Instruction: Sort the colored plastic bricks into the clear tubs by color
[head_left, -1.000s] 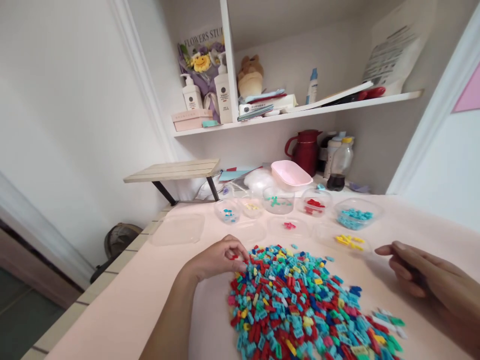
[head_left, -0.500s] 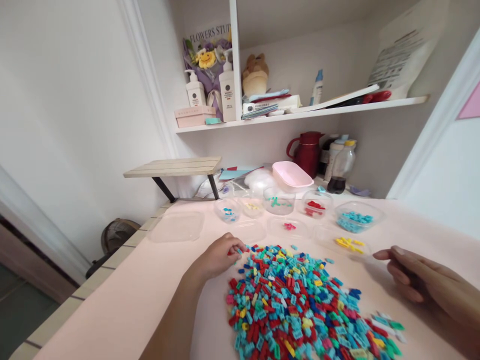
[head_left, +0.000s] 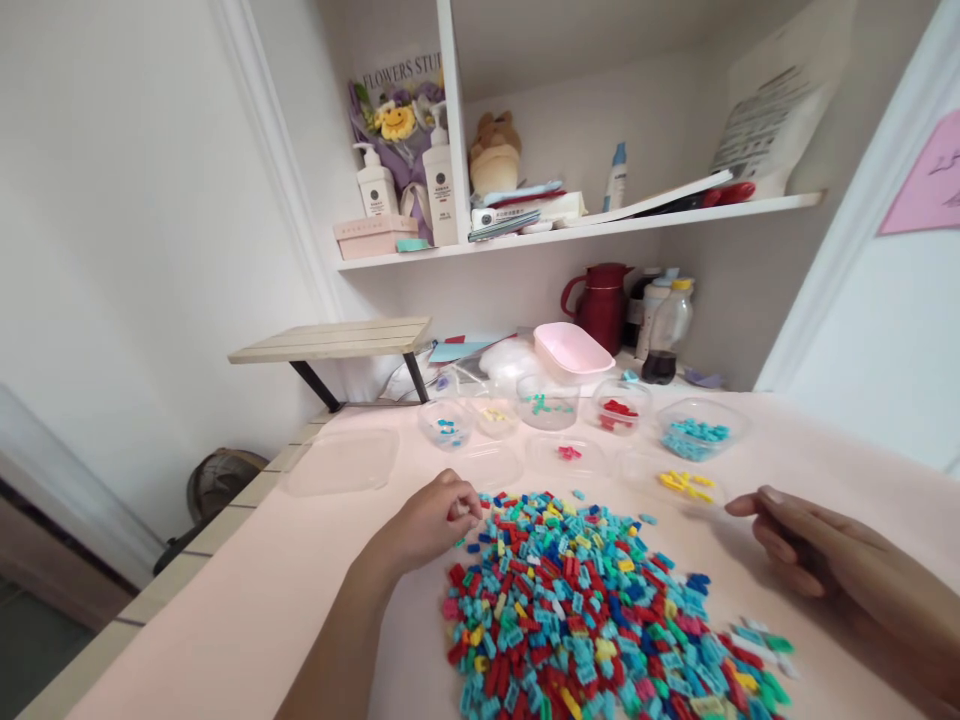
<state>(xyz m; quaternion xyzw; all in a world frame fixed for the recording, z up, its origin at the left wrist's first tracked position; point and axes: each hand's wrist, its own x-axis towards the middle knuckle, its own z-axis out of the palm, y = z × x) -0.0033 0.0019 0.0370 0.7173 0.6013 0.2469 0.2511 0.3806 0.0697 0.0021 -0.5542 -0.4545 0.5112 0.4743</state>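
A big heap of small plastic building bricks (head_left: 570, 610), mostly turquoise and red with some yellow, green, blue and white, covers the table's near middle. At its far left edge is my left hand (head_left: 435, 515), fingers curled together around a small red building brick that only partly shows. A few loose bricks lie just beneath those fingers. My right hand (head_left: 817, 550) hovers right of the heap, index finger stretched out and the others loosely bent, with nothing visible in it. Its fingertip points toward a shallow clear tray with yellow bricks (head_left: 686, 486).
Clear tubs behind the heap hold turquoise bricks (head_left: 696, 436), red bricks (head_left: 617, 412), green bricks (head_left: 546, 403) and blue bricks (head_left: 448, 428). A clear lid (head_left: 341, 462) lies at left, below a small wooden stand (head_left: 330, 338). Farther back are a pink basin (head_left: 574, 350), red jug (head_left: 602, 305) and bottle (head_left: 667, 335).
My left hand has drawn slightly back from the heap's edge, its fingers curling tighter, and a few loose bricks now show beside the heap. My right hand keeps its pose. The view has shifted slightly.
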